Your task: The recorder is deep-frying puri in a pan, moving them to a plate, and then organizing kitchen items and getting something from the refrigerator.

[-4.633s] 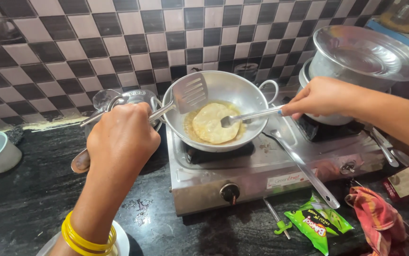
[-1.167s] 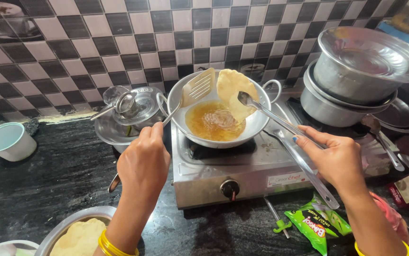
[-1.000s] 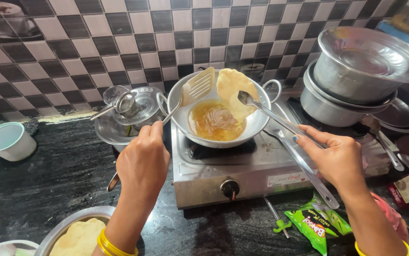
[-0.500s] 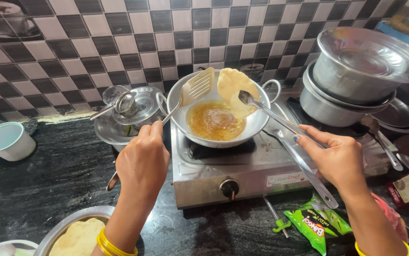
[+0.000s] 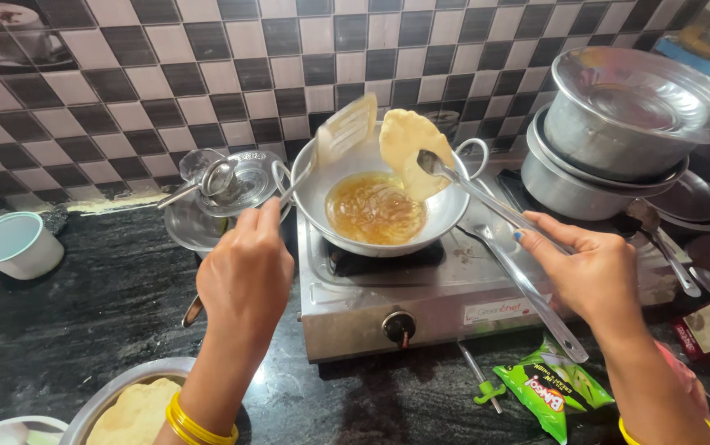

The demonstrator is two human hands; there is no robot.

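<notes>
On black stone counter (image 5: 83, 321), steel stove (image 5: 446, 305) against checkered tile wall (image 5: 207, 58).

The wok (image 5: 380, 194) sits on the stove (image 5: 454, 297) — stacked pots (image 5: 618, 140) to its right, cup (image 5: 13, 245) far left.

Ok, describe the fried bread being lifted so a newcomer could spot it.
Find the steel stove, then the wok of oil on it. Propped on the wok's far rim is the fried bread: a pale golden disc, held upright between a slotted spatula and a spoon.

Yellow bangles (image 5: 200, 424) on both wrists
</notes>
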